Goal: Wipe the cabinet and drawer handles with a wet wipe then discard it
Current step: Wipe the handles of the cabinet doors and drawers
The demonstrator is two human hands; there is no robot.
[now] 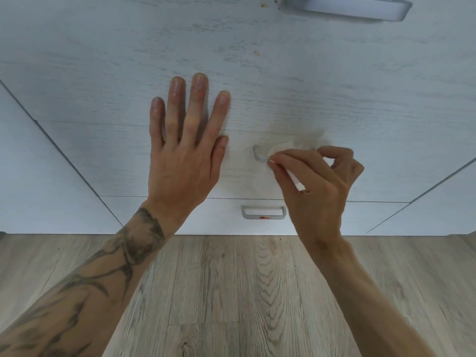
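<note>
A white wet wipe [280,148] is wrapped round the middle drawer's grey metal handle [258,153], and my right hand [316,184] pinches it there; only the handle's left end shows. My left hand [184,148] lies flat with straight fingers on the pale wood-grain drawer front [103,99], just left of that handle. Below, the bottom drawer's handle [263,212] carries a small red spot. At the top right is the upper handle [342,7], partly cut by the frame edge.
Two small brown specks [256,53] mark the drawer front above the hands. Neighbouring cabinet fronts [38,176] flank the drawers on both sides. A light wood-look floor [244,292] runs under my forearms.
</note>
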